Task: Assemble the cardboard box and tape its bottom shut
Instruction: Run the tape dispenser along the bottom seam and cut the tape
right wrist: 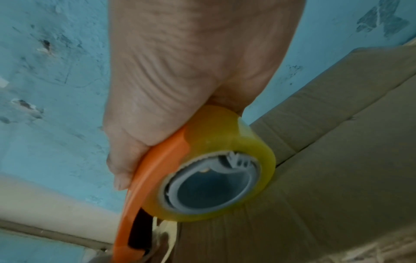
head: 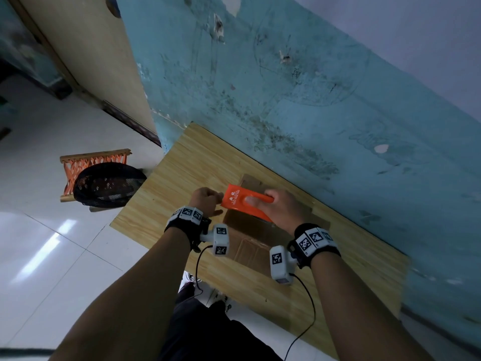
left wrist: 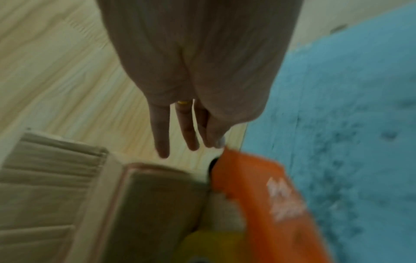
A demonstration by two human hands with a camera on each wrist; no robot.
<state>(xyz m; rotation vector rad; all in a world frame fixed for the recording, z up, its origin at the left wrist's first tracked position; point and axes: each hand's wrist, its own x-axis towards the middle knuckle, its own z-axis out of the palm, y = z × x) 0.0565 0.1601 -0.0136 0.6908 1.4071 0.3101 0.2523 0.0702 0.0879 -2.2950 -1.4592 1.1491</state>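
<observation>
A brown cardboard box [head: 250,246] lies on the wooden table [head: 182,173], under both hands, its flaps folded flat; the same box [right wrist: 326,178] fills the right of the right wrist view. My right hand [head: 281,207] grips the handle of an orange tape dispenser [head: 239,201] just above the box. The dispenser carries a yellowish clear tape roll [right wrist: 225,135]. My left hand [head: 208,199] is at the dispenser's front edge, thumb and forefinger pinching the loose tape end [right wrist: 162,229]. Its other fingers [left wrist: 161,142] point down over the table beside the box [left wrist: 146,204].
The table stands against a worn blue wall [head: 312,100]. On the white tiled floor to the left stand a small stool with orange webbing [head: 93,162] and a black mesh basket [head: 109,185]. A pale door [head: 91,48] is at the upper left.
</observation>
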